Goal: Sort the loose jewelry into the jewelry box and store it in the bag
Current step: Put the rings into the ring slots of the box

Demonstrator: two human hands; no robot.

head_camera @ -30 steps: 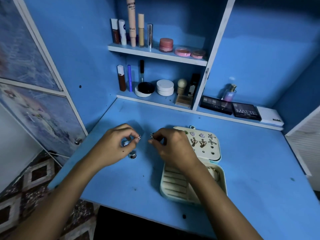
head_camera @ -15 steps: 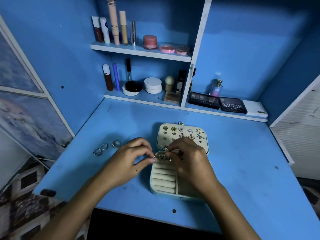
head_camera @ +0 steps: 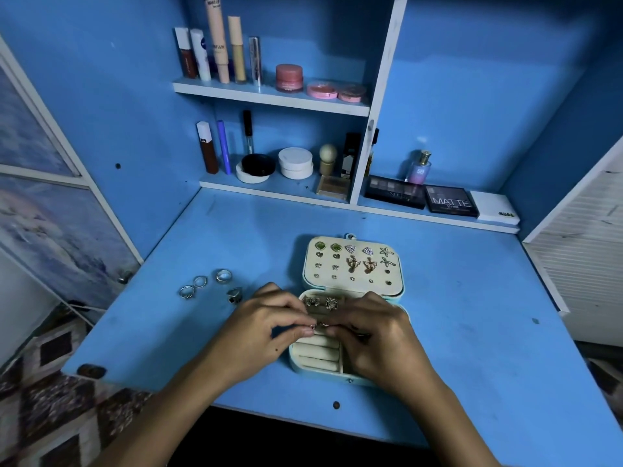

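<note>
I hold a small metal ring [head_camera: 319, 325] between both hands over the open jewelry box [head_camera: 305, 360], my left hand [head_camera: 259, 332] and right hand [head_camera: 377, 335] each grasping it in a fingertip grip, thumbs and forefingers meeting above the padded ring rolls. The two-handed hold looks meant to steady so small a piece while I line it up with a slot between the cushions. Two ornate dark-metal rings [head_camera: 322, 303] already stand wedged in the farthest roll, just beyond my fingertips. The box is pale, rounded at the corners, with a soft cream lining; its lid [head_camera: 394, 288] lies flat and open behind, a perforated panel studded with earring pairs [head_camera: 362, 262], among them green stones, stars and gold winged shapes. Four loose rings [head_camera: 210, 286] wait on the blue surface [head_camera: 472, 315] to the left of the box, well apart from my hands: three silver bands and one darker, chunkier ring nearest my left hand. By my reckoning the sorting is partly done and those four come next. No bag is in view. Behind, painted blue shelves [head_camera: 269, 96] carry makeup tubes, pink jars, white compacts, a perfume bottle [head_camera: 419, 168] and flat palettes.
</note>
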